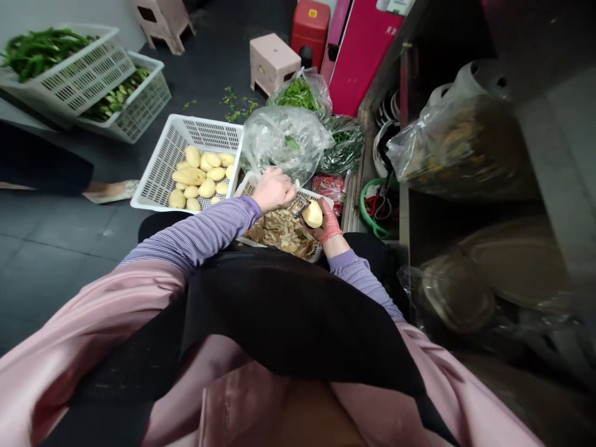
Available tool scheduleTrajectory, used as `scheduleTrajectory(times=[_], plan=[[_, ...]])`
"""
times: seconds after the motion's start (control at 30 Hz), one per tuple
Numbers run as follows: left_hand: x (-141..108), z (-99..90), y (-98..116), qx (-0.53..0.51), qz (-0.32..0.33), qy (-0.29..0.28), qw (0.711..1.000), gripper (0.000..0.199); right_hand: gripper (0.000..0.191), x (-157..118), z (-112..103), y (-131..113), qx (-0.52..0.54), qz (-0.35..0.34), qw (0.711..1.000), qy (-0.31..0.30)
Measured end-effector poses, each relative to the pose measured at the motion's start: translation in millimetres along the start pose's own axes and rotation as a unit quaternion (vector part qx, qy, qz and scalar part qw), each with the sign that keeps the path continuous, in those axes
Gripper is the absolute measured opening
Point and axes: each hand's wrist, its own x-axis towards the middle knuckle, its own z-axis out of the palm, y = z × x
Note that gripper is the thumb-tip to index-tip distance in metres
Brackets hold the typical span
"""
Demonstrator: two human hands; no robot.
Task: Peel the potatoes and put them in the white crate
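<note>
My left hand [274,189], bare below a striped purple cuff, is closed around the handle of a peeler [298,205]. The dark head of that tool lies against or right beside a pale, peeled-looking potato [313,214]. Holding the potato from the right is my right hand [328,223], in a pinkish glove, its fingers partly hidden behind it. Beneath both hands a white basket [251,241] contains a heap of brown and pale peelings [282,231]. To the left, several peeled potatoes [207,187] lie in a larger white basket [161,149].
Plastic bags of greens [298,93] and a clear bag [286,136] stand just beyond the peelings. Shelves with a bagged bundle [456,143] line the right. Stacked vegetable crates [135,105], a stool [274,59] and another person's foot [112,191] are on the floor.
</note>
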Motion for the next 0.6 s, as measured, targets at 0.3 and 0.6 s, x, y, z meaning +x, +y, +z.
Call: scheduleTrajectory(times=[0.3, 0.6], plan=[[21, 6.9, -29, -0.036, -0.062, -0.013, 0.997, 0.045, 0.030, 5, -11, 11, -0.095, -0.019, 0.995, 0.010], [35, 5.6, -26, -0.043, 0.000, -0.037, 0.998, 0.045, 0.023, 5, -14, 4, -0.161, -0.141, 0.973, -0.091]])
